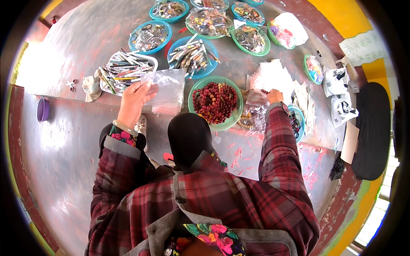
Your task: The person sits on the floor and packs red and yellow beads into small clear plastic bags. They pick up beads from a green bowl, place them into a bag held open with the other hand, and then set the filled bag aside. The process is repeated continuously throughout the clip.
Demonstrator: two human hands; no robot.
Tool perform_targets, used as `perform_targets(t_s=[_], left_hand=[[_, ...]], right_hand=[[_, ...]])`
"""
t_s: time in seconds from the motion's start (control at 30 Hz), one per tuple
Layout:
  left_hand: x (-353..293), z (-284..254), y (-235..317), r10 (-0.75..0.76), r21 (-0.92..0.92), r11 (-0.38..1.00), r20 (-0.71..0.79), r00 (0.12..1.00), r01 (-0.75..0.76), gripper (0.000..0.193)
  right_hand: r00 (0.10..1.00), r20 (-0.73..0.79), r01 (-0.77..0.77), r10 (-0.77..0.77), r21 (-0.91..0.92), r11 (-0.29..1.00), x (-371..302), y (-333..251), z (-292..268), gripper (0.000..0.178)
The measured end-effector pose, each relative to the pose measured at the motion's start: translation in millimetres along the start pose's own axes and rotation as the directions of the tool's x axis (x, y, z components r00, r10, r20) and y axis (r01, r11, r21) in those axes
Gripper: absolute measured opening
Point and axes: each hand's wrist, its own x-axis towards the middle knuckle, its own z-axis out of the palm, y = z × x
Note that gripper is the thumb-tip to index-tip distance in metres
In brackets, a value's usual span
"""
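Note:
My left hand (136, 99) pinches the upper corner of a clear, flat plastic bag (170, 85), which hangs to the right of the fingers. To the right, my right hand (275, 96) is closed. A small dark red bit shows at its fingertips, but I cannot tell what it is. Just beside that hand lies a clear bag of beaded strings (255, 112). Between my hands stands a green bowl (194, 117) heaped with dark red bead bracelets (215, 102).
A white basket (152, 62) of pens and a blue bowl (173, 48) of pens stand beyond my left hand. Several bowls of bagged trinkets line the back. White papers (274, 72) lie beyond my right hand. Scissors (71, 85) and a purple bowl (43, 109) sit far left.

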Motion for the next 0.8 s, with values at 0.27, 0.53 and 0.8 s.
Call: perform_targets(t_s=[0.27, 0.53, 0.8], left_hand=[[1, 4, -1, -0.010, 0.018, 1.000, 0.021, 1.000, 0.009, 0.022], [3, -12, -11, 0.019, -0.011, 1.000, 0.020, 1.000, -0.019, 0.024], [0, -15, -9, 0.037, -0.013, 0.999, 0.035, 0.999, -0.037, 0.024]], right_hand=[[0.965, -0.247, 0.134, 0.089, 0.754, 0.643, -29, 3, -51, 0.022], [0.991, 0.104, -0.107, 0.085, 0.993, 0.040, -148, -80, -56, 0.017], [0.996, -0.081, 0.052, 0.036, 0.857, 0.512, -213, -147, -11, 0.018]])
